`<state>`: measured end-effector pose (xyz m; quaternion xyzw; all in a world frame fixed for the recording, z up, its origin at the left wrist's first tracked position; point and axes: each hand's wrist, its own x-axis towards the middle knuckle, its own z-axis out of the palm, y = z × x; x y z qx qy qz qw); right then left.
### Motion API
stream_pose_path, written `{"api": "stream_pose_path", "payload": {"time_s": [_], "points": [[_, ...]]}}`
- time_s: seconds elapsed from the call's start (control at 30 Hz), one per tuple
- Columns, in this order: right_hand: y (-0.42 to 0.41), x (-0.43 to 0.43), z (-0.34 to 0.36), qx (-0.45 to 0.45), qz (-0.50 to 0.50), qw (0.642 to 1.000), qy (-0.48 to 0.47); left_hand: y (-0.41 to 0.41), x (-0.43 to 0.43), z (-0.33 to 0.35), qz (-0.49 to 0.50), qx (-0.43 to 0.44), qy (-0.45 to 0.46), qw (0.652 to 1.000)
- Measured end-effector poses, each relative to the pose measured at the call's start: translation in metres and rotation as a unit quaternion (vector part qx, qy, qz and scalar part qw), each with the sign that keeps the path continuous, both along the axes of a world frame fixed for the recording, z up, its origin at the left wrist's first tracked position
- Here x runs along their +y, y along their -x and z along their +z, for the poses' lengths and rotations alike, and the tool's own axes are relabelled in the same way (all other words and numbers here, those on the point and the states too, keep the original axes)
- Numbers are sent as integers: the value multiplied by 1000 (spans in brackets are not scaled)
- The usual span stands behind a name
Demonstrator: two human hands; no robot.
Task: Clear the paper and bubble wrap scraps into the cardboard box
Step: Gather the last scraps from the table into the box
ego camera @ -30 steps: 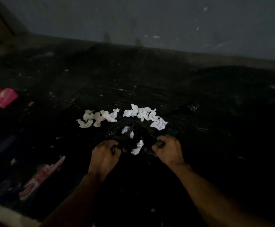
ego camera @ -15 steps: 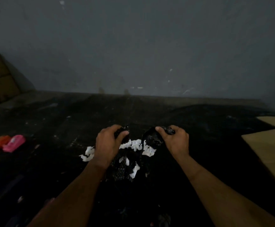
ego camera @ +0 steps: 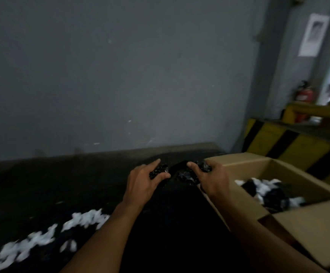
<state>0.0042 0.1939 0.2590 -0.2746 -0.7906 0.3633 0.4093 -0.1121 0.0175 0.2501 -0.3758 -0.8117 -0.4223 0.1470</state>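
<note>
A sheet of black bubble wrap (ego camera: 180, 172) hangs between my two hands, lifted off the dark floor. My left hand (ego camera: 142, 184) pinches its left edge and my right hand (ego camera: 209, 180) grips its right edge, just at the near left corner of the open cardboard box (ego camera: 290, 170). Inside the box lie white paper scraps and black bubble wrap (ego camera: 268, 192). A blurred trail of white paper scraps (ego camera: 42, 237) lies on the floor at the lower left.
A grey wall (ego camera: 121, 75) rises straight ahead. A yellow-and-black striped barrier (ego camera: 290, 142) stands behind the box, with a red fire extinguisher (ego camera: 304, 95) beyond it. A box flap (ego camera: 313, 227) juts toward me at the lower right.
Both hands have lifted the bubble wrap off the floor and carried it right to the box. White scraps slid off and stayed on the floor. The view swung right and up.
</note>
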Motion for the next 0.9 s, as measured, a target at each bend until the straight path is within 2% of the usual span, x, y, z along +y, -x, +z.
{"api": "stream_pose_path", "payload": {"time_s": [0.1,0.27,0.4,0.5,0.6,0.67,0.9], "points": [[-38,61,1,39,-34,998,-28,-23,67,7,-42,8,-7,999],[-104,163,17,38,-68,995,-59,-72,185,18,-101,3,-8,995],[-153,239,20,37,-39,994,-97,-121,276,19,-115,0,-33,993],[-177,289,17,29,-12,995,-91,-154,329,20,-126,-11,-40,991],[-189,330,12,18,17,998,-59,-169,370,23,-122,-20,-43,991],[-193,351,5,1,23,997,-73,-173,389,21,-118,-20,-25,992],[-176,395,-26,3,45,999,-29,-146,426,-3,-93,-30,44,994]]}}
